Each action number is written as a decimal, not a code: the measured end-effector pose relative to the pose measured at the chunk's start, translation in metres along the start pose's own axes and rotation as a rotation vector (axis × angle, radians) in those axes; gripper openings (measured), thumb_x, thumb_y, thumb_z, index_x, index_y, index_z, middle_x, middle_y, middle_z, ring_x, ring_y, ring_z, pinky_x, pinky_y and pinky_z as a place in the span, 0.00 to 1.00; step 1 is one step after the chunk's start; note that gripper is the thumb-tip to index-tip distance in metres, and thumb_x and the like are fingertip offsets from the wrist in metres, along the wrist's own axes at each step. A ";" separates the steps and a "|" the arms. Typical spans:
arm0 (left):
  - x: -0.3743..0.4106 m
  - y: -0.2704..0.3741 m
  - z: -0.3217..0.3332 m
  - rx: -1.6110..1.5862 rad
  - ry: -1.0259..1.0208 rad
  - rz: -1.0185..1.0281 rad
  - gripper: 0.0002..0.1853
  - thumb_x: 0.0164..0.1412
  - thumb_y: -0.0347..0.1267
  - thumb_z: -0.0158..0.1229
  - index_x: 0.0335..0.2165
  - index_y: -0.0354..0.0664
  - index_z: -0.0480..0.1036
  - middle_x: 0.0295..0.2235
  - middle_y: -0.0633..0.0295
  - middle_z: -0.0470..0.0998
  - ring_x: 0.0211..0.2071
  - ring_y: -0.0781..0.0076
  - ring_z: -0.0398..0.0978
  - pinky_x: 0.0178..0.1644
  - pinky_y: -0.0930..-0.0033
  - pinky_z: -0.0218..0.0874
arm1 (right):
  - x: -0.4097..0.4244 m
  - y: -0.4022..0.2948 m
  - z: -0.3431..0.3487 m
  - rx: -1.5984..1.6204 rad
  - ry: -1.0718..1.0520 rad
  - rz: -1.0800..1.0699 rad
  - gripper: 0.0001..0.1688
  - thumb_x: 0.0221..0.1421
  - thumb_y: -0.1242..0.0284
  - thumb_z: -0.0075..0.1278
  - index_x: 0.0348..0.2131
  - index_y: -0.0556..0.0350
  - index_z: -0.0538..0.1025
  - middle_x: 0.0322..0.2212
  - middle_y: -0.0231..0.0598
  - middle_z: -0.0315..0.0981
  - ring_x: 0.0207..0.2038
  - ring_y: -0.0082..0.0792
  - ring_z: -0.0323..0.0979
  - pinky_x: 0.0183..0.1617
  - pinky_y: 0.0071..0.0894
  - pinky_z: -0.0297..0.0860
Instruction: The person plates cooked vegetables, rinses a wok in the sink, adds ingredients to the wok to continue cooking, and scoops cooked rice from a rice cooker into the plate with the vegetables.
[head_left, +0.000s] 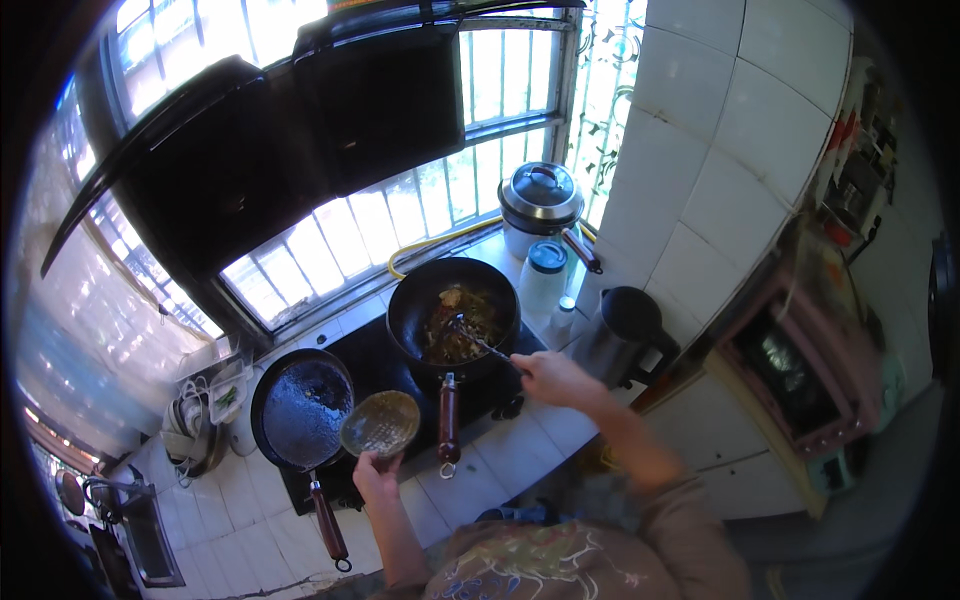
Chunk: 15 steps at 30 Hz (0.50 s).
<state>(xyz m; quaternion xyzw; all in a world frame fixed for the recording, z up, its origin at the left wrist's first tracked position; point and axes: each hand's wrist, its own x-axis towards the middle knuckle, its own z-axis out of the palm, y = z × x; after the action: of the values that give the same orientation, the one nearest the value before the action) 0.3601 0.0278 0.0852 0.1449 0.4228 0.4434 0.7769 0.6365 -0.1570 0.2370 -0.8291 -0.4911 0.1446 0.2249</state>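
Note:
My left hand grips the near rim of a bowl, which is tilted and shows a wet-looking inside. The bowl is between a flat frying pan on the left and a deep dark wok on the right. My right hand is closed around the handle of a metal utensil. The utensil's far end reaches into cooked food in the wok, which partly hides it. A brown wok handle points toward me. Both pans stand on a black cooktop.
Behind the wok stand a lidded pot and a blue-lidded jar. A kettle is right of them. The range hood hangs low overhead. Nested bowls sit left, beside a sink. A pink oven stands right.

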 end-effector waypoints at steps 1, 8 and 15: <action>-0.004 -0.004 0.001 -0.027 0.011 -0.030 0.17 0.44 0.21 0.44 0.37 0.29 0.65 0.37 0.46 0.69 0.40 0.50 0.69 0.40 0.42 0.66 | -0.005 -0.004 -0.019 -0.077 -0.078 0.010 0.14 0.45 0.76 0.39 0.34 0.62 0.70 0.29 0.55 0.70 0.36 0.51 0.69 0.41 0.45 0.65; 0.013 -0.040 -0.004 -0.124 0.000 0.001 0.17 0.44 0.20 0.42 0.37 0.27 0.62 0.39 0.44 0.68 0.42 0.46 0.67 0.44 0.36 0.60 | -0.022 -0.013 -0.101 -0.306 -0.258 0.056 0.16 0.43 0.77 0.38 0.34 0.60 0.72 0.31 0.54 0.71 0.38 0.50 0.69 0.43 0.44 0.65; 0.041 -0.065 -0.009 -0.201 0.080 0.020 0.20 0.42 0.18 0.41 0.39 0.28 0.60 0.39 0.44 0.66 0.42 0.45 0.67 0.42 0.39 0.64 | 0.009 0.032 -0.051 -0.177 -0.171 0.029 0.14 0.43 0.74 0.38 0.30 0.61 0.73 0.30 0.53 0.71 0.37 0.51 0.69 0.43 0.44 0.65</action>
<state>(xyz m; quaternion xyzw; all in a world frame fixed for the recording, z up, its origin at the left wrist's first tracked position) 0.4000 0.0228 0.0196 0.0526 0.4055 0.4966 0.7656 0.6881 -0.1746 0.2646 -0.8374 -0.5072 0.1742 0.1058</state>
